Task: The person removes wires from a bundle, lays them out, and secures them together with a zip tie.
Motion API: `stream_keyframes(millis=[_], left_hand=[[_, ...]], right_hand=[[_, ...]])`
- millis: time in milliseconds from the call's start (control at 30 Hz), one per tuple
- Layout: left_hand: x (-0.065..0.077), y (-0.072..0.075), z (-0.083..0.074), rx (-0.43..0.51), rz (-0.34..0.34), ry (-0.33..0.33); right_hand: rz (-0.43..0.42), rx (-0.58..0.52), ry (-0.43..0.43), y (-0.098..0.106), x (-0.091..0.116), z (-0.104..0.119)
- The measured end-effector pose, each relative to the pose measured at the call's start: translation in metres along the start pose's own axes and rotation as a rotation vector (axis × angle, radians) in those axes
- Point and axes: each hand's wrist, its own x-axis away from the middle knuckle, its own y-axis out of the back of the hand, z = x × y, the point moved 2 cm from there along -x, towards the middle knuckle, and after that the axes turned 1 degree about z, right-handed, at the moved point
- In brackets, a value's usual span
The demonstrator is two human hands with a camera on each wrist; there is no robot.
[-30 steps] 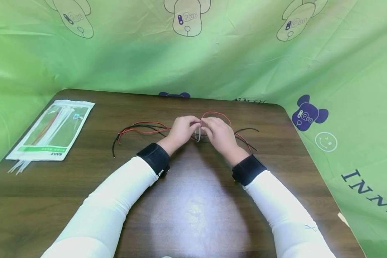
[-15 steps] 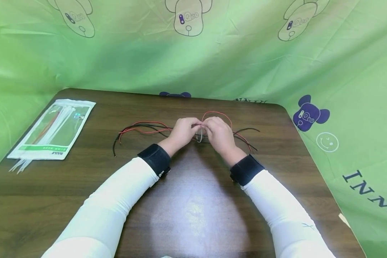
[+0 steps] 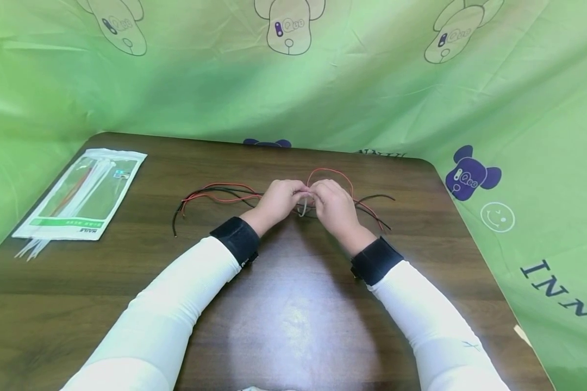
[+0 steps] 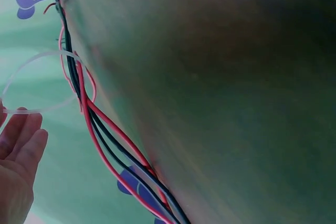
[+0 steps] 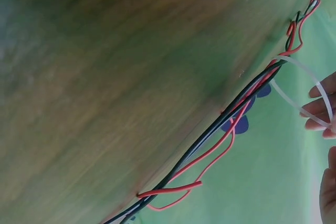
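Note:
A translucent white cable tie (image 3: 303,208) is bent into a loop around a bundle of red and black wires (image 3: 225,189) on the table. Both hands meet above the bundle, fingertips together at the top of the loop. My left hand (image 3: 280,198) pinches the tie from the left, and my right hand (image 3: 333,203) pinches it from the right. In the left wrist view the loop (image 4: 50,53) stands wide, well off the wires (image 4: 84,103). The right wrist view shows the loop (image 5: 318,85) running up to the fingers. The tie's head is hidden by the fingertips.
At the left of the brown table (image 3: 293,304) lies a clear bag (image 3: 66,224) of cable ties, several tips sticking out of its near end. Wire ends spread to both sides of the hands. A green printed curtain (image 3: 200,81) hangs behind and to the right.
The hands have drawn together, so their fingertips now touch at the top of the loop. The wires and the bag stay in place; the view shifts slightly.

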Motion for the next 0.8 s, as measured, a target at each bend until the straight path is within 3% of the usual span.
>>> stream_keyframes(millis=[233, 800], left_hand=[[0.0, 0.0, 0.002, -0.017, 0.009, 0.004], [0.002, 0.002, 0.008, -0.046, 0.022, 0.015]], right_hand=[[0.031, -0.01, -0.031, 0.002, 0.001, 0.003], [0.03, -0.022, -0.008, 0.011, 0.0, 0.012]])
